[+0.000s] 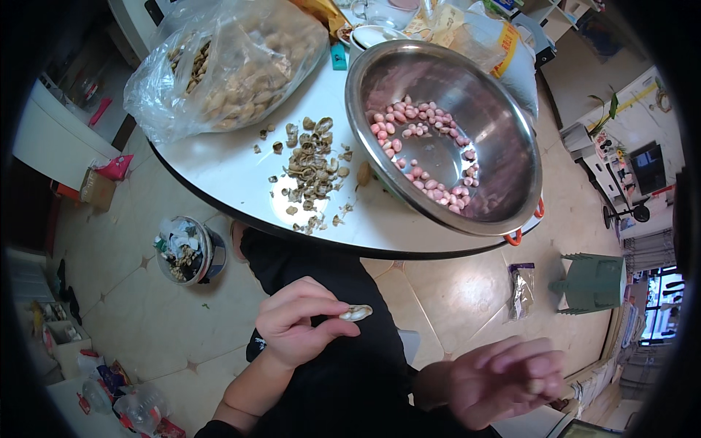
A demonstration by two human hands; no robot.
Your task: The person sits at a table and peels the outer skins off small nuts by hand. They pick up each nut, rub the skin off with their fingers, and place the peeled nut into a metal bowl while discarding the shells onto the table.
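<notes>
Between the thumb and forefinger of my left hand is an opened peanut shell, its pale inside facing up, over my dark-clothed lap. My right hand is raised to the right, blurred, with curled fingers; whether a small thing sits at its fingertips cannot be made out. Before me on the white table a large steel basin leans tilted, with shelled pink peanuts spread around its bottom. Left of it lies a heap of broken peanut shells. One whole peanut rests beside the basin.
A clear plastic bag of unshelled peanuts stands on the round table. Below its edge is a waste bin filled with rubbish and shells. A green plastic stool and a plastic packet are on the tiled floor at right.
</notes>
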